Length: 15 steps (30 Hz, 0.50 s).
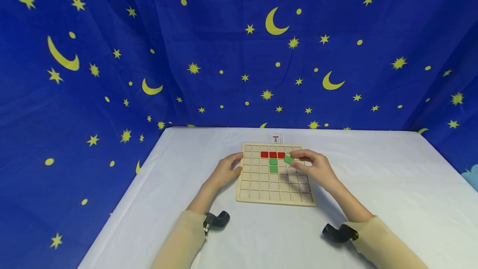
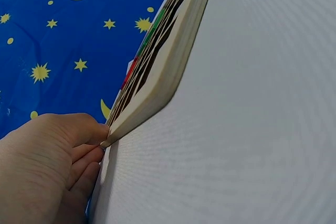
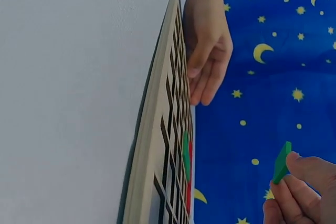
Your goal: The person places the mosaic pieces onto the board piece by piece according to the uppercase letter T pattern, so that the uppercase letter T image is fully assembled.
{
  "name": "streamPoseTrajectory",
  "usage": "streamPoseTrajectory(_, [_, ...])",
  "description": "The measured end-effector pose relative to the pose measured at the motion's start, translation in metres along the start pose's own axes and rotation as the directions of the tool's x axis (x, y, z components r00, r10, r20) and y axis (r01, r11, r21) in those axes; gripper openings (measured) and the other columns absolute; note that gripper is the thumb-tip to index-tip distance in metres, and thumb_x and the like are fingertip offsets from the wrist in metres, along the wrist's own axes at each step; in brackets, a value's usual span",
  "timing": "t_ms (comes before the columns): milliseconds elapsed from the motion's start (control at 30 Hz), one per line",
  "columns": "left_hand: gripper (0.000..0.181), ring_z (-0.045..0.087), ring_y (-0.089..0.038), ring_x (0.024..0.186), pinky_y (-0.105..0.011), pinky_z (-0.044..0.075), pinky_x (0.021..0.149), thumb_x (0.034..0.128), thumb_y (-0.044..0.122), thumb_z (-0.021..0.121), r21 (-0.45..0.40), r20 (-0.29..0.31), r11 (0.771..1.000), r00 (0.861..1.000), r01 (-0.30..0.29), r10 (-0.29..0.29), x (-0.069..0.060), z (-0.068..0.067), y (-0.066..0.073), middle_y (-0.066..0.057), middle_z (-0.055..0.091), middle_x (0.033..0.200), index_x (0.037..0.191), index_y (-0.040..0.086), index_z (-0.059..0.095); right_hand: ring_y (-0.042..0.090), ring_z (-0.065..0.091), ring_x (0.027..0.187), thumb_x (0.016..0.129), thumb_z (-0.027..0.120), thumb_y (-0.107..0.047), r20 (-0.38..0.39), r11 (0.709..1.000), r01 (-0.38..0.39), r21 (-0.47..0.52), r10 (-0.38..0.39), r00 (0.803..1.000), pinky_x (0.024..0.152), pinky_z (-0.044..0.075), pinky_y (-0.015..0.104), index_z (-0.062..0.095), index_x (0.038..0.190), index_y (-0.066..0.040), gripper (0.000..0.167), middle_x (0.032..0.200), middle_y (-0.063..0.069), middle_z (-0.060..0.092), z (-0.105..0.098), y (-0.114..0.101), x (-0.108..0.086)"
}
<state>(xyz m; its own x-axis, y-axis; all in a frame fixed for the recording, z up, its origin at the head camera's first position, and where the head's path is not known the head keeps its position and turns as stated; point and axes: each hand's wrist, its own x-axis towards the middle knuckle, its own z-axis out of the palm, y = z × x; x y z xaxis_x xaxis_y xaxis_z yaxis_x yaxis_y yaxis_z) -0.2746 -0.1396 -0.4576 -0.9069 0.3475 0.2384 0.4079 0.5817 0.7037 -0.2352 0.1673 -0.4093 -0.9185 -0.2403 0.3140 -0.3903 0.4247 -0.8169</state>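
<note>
A wooden grid board lies on the white table, its cells framed by raised ridges. Three red tiles form a row near its far side, and two green tiles run down below the middle one. Along the board's left edge my left hand rests its fingertips, which also show in the left wrist view. My right hand pinches a loose green tile between thumb and fingers, just above the board's right part. In the right wrist view this green tile is seen tilted, apart from the board.
Just beyond the board's far edge lies a small card with a red and green T-shaped pattern on a grid. A blue curtain with yellow stars and moons hangs behind and left of the table. Black devices sit on both wrists.
</note>
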Motion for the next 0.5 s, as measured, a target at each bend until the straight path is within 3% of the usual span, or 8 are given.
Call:
streamPoseTrajectory(233, [0.049, 0.045, -0.028, 0.126, -0.034, 0.037, 0.106, 0.0871, 0.003, 0.063, 0.001, -0.006, 1.0, 1.0, 0.0, 0.0, -0.001, 0.001, -0.001, -0.016, 0.051, 0.134, 0.133, -0.003, 0.049, 0.03, 0.06, 0.103, 0.083, 0.074, -0.022, 0.012, 0.999, 0.054, -0.002, -0.054, 0.998, 0.087, 0.05, 0.052, 0.067, 0.111, -0.009, 0.031, 0.109, 0.006, 0.067, 0.014, -0.002, 0.004])
streamPoseTrajectory(500, [0.05, 0.047, -0.028, 0.124, -0.034, 0.039, 0.105, 0.0872, 0.004, 0.063, 0.013, -0.001, 1.0, 1.0, -0.005, 0.005, -0.001, 0.001, -0.002, -0.016, 0.052, 0.132, 0.134, -0.003, 0.048, 0.033, 0.06, 0.102, 0.083, 0.074, -0.018, 0.014, 0.997, 0.073, -0.016, -0.073, 0.997, 0.085, 0.051, 0.052, 0.068, 0.11, -0.007, 0.031, 0.111, 0.006, 0.066, 0.025, 0.001, 0.005])
